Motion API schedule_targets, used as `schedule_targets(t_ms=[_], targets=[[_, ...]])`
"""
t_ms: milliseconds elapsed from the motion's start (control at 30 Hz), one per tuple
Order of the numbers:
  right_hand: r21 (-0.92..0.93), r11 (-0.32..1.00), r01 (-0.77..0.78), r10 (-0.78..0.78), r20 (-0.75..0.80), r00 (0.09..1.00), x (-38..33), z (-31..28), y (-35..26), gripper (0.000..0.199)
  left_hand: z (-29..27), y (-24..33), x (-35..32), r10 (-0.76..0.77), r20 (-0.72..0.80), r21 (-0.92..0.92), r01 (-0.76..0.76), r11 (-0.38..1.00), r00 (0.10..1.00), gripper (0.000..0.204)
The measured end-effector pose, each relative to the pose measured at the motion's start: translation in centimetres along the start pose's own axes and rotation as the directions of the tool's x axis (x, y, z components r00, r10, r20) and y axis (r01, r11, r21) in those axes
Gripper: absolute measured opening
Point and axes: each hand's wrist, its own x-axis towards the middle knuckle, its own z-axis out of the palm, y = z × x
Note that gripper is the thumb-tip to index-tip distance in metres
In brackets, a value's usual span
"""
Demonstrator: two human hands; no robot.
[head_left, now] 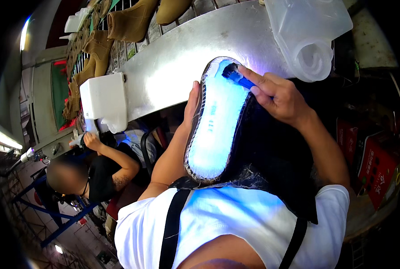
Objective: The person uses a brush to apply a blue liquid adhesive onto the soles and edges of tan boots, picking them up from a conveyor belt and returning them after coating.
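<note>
While the right hand (280,96) grips a blue brush (242,81) at the far end of an upturned shoe (209,134), the left hand (192,105) clasps its left edge before the person's chest. White container (103,96) and translucent jug (309,31) crowd the worktop's (164,83) ends; tan boots (132,20) line a rack beyond, a co-worker (103,172) left.

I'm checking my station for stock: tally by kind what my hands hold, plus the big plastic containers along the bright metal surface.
Shoe: 1
Brush: 1
Containers: 2 (white one at left, translucent one at right)
Total: 4
</note>
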Motion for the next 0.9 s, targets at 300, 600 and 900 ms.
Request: schedule_targets(t_ms=[300,600,900], targets=[[-0.152,0.981,0.122,-0.114,0.06,0.992,1.1,-1.1,-1.1,0.047,-1.2,0.4,-0.1,-0.065,0.152,-0.219,0.097,0.971,0.986,0.087],[-0.138,0.987,-0.077,0.068,-0.066,0.995,1.2,-2.2,-0.3,0.05,0.9,-0.7,-0.3,0.055,-0.045,0.023,-0.054,0.998,0.997,0.089],[-0.118,0.94,-0.319,0.331,0.096,0.939,0.7,-2.0,-5.0,0.029,2.6,-0.8,-1.1,0.044,-0.138,0.115,-0.028,0.993,0.989,0.09]])
